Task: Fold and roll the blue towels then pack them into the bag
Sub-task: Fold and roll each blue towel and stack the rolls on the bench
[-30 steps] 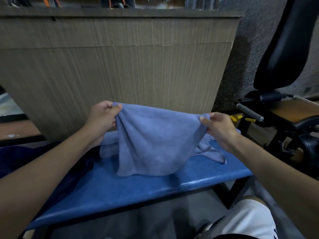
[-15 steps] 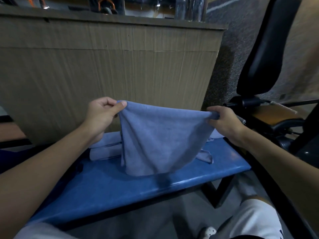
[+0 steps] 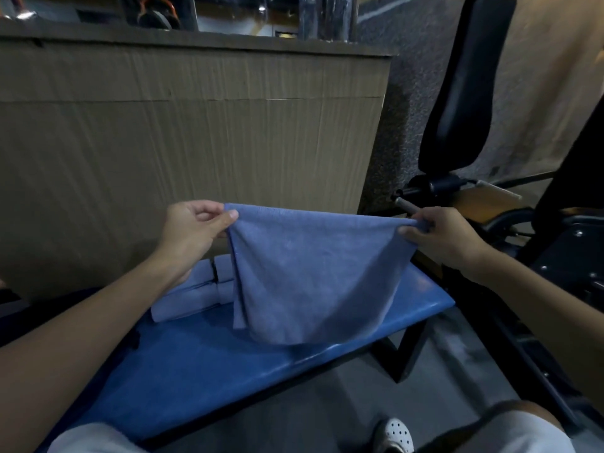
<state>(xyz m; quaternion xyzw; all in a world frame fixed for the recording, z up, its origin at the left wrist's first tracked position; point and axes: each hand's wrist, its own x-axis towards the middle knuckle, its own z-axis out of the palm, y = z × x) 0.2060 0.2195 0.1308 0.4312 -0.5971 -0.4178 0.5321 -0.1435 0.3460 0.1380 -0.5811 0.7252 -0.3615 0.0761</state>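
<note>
While taut, towel [image 3: 313,276] perhaps above bench [image 3: 202,371]

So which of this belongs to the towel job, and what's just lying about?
Job: towel, pinched by left hand and right hand; rolled towels on the bench.
Lying about: black pad; panel.

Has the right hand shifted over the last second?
Yes: the right hand moved right, out toward the end of the blue bench, pulling the towel taut.

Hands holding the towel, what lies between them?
In the head view, the blue towel spans from left hand to right hand, pinched at each corner.
</note>
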